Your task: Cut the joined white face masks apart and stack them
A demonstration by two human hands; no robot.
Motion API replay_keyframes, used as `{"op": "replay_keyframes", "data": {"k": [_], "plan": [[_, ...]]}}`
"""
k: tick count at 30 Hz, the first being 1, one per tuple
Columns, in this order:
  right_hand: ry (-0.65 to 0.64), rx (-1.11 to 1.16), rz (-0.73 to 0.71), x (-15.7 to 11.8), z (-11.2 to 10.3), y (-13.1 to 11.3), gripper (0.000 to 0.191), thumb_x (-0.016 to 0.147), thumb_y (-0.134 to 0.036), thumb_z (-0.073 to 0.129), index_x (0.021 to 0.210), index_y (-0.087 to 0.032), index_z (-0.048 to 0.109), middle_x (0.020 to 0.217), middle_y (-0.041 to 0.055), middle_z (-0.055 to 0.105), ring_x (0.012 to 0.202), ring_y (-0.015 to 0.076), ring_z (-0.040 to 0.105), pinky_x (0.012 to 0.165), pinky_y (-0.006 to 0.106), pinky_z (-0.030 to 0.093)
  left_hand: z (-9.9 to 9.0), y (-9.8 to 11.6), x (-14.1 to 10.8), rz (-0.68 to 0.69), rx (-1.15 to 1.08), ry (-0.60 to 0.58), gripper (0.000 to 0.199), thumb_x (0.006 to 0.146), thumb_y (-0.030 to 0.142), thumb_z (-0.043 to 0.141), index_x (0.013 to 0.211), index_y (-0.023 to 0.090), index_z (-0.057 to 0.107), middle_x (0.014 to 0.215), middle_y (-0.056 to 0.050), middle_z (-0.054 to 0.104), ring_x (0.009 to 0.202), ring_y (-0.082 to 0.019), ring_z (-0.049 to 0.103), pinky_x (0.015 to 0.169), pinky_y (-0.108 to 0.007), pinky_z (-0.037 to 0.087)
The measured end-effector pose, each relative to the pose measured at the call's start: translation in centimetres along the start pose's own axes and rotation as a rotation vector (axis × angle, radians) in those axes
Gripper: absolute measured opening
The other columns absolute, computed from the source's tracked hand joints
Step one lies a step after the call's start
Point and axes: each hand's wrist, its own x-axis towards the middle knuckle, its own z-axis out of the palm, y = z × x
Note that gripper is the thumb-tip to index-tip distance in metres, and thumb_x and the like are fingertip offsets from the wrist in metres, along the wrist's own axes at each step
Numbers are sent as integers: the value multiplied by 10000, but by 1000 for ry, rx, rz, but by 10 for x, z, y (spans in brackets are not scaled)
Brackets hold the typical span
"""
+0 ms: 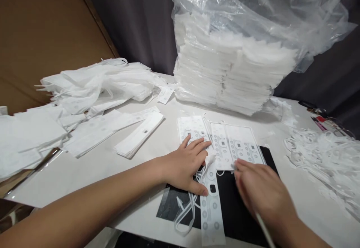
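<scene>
My left hand (188, 165) lies flat with its fingers spread. It presses on white printed strips and on a bundle of thin white cord at the centre. Under its thumb runs a long white strip (213, 218) with grey circles and a dark square cut-out. My right hand (261, 188), somewhat blurred, is closed with its fingertips at the lower edge of more printed white pieces (240, 145). A thin white cord or stick (264, 230) comes out below that hand. A loop of white cord (184, 218) lies beside the long strip. Beneath is a black mat (236, 206).
Behind stands a tall stack of white sheets (225, 68) in a clear plastic bag (258, 4). Heaped white material (101, 83) and a stack of cut strips (140, 133) lie left. Tangled white offcuts (326, 154) lie right. A brown board (47, 27) stands at the left.
</scene>
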Motion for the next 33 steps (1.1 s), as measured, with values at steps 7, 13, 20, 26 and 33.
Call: {"op": "replay_keyframes", "data": {"k": [7,13,20,26,33], "plan": [[116,-404,790,-28,-57,108,185,839,-430,564,744,-277,524,431,13,469,302,196,384,353,353,272,-8,8,-1,103,-231,144,248,761,393,706,808,165,618,1212,-132,553,1168,-328,490,1017,-530,359],[62,-130,836,-26,-41,124,194,845,-439,581,742,-278,551,356,-14,491,276,180,495,323,279,348,-4,13,1,-5,-972,231,309,949,468,451,1050,182,510,895,-62,615,680,-136,615,566,-248,515],[160,524,230,5,7,35,204,965,-243,420,1006,-240,620,618,-23,693,489,142,668,458,218,532,10,20,3,-257,-1321,329,536,822,651,555,1030,167,456,976,-93,654,687,-133,669,595,-235,553],[151,531,56,12,12,11,189,968,-183,423,1011,-186,607,796,51,738,641,163,705,567,234,543,17,26,1,-220,-1305,318,534,789,654,593,987,179,449,919,-60,654,818,-176,671,820,-363,538],[80,689,219,14,17,8,96,917,-256,553,876,-208,625,713,9,710,559,136,650,525,217,500,26,29,0,-141,-1340,289,460,820,590,607,972,178,469,885,-29,620,844,-165,634,861,-367,498]]}}
